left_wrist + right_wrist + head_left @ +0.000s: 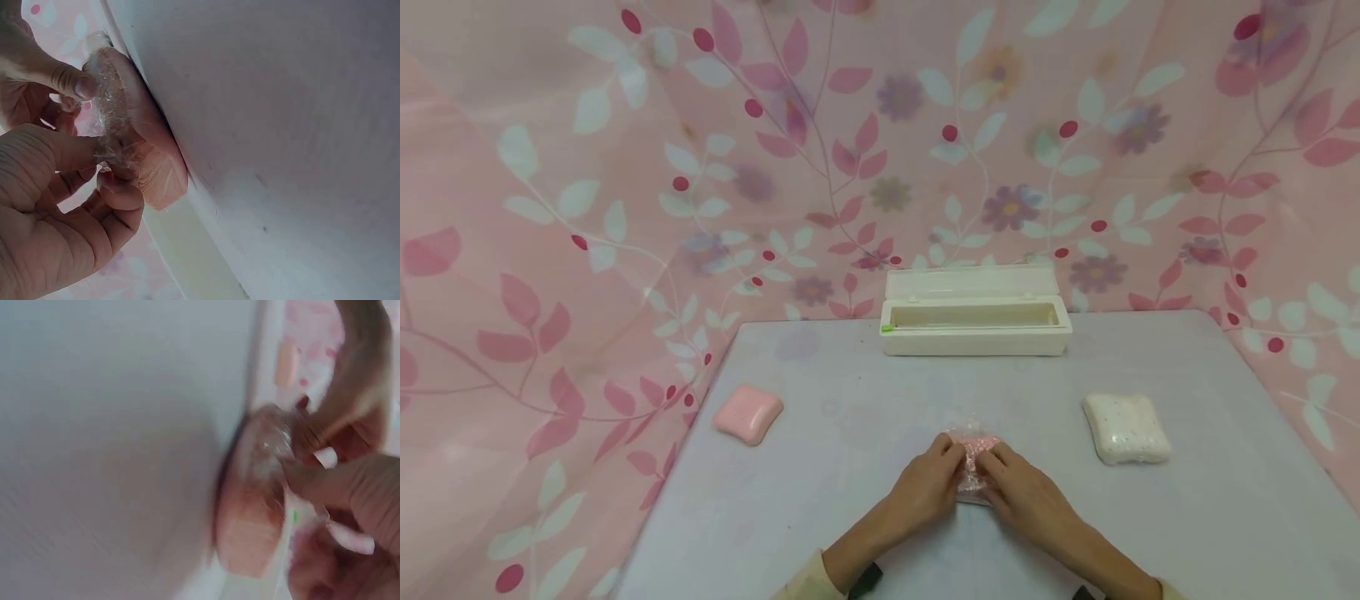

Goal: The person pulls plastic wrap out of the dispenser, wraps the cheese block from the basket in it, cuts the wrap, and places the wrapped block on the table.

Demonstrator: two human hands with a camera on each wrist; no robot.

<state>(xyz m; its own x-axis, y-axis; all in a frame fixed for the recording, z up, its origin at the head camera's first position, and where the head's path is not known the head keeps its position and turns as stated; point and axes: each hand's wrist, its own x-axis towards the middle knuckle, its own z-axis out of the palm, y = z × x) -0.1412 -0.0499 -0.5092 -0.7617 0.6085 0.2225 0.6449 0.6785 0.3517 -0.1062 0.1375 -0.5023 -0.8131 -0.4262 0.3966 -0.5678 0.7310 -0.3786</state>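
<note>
A pink block (976,468), soap-like in look, lies on the table between the hands, with crinkled clear plastic film (112,94) over it. On its left side my left hand (927,485) pinches a gathered bit of that film between thumb and fingertips. My right hand (1024,493) grips the film from the other side, fingers curled in; its fingertips are blurred in the right wrist view. Smooth pink sides of the block (250,534) show beneath the film. Its underside is hidden.
At the table's back edge stands a long white box (976,342), lid raised, with a small green piece at its left end. A pink pillow-shaped block (748,414) sits at left. To the right is a white one (1126,428) with a shiny surface. Floral cloth (850,150) hangs behind.
</note>
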